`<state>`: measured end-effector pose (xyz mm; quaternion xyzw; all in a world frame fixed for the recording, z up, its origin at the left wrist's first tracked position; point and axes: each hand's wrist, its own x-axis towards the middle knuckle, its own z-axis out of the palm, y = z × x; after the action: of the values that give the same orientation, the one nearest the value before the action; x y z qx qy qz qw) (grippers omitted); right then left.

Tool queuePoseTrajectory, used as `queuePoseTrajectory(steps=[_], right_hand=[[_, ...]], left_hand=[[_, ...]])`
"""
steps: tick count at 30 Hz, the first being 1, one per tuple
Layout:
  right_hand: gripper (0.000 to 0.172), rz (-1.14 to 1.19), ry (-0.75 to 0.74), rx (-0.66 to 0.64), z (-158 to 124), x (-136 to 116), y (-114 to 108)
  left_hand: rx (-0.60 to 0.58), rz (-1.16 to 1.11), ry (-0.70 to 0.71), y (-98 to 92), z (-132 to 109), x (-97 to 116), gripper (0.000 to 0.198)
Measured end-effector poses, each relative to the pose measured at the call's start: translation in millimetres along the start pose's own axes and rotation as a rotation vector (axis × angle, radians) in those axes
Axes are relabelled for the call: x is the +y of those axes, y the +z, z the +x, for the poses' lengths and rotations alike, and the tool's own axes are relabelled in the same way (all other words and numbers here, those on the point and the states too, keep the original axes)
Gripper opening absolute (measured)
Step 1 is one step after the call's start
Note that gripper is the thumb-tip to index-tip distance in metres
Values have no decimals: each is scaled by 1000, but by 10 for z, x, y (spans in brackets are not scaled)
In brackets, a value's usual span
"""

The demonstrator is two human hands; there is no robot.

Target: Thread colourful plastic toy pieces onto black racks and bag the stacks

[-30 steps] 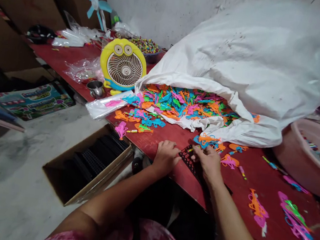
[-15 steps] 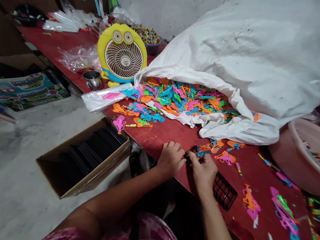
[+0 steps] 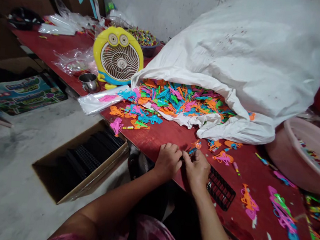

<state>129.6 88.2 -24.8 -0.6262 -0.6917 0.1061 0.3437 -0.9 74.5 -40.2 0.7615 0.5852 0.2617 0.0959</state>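
Observation:
A black slotted plastic frame (image 3: pixel 221 190) lies slantwise near the table's front edge, its far left end covered by my hands. My left hand (image 3: pixel 168 160) is closed with curled fingers at that end. My right hand (image 3: pixel 197 170) lies over the frame, thumb and fingertips pinched on its end close to the left fingertips. Just beyond the right fingers are small orange and blue plastic pieces (image 3: pixel 195 145). What exactly sits between the fingertips is hidden.
A white sack (image 3: pixel 242 64) spills colourful plastic pieces (image 3: pixel 180 97) onto the red table (image 3: pixel 158 135). A yellow fan (image 3: pixel 117 58), a metal cup (image 3: pixel 89 83) and a pink basin (image 3: pixel 284 151) stand around. Below left, a cardboard box (image 3: pixel 91 181) holds black frames.
The view has shifted slightly. My right hand has moved a little toward my left hand, and more of the black frame and an orange piece beyond the fingers show.

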Motion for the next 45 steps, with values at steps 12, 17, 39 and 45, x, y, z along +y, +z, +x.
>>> queuePoseTrajectory(steps=[12,17,39,45], right_hand=[[34,516,376,-78,33,201,5],[42,646,503,-91,89,231,-18],[24,-40,6,-49,1,-2,-33],[28,-57,29,13,-101,-2,29]], left_hand=[[4,-36,-9,-5,5,2,20],[17,-66,3,-22,-6,-10,18],[48,-187,-39,-11,-36,-40,11],[206,-533,-20,-40,64,-22,29]])
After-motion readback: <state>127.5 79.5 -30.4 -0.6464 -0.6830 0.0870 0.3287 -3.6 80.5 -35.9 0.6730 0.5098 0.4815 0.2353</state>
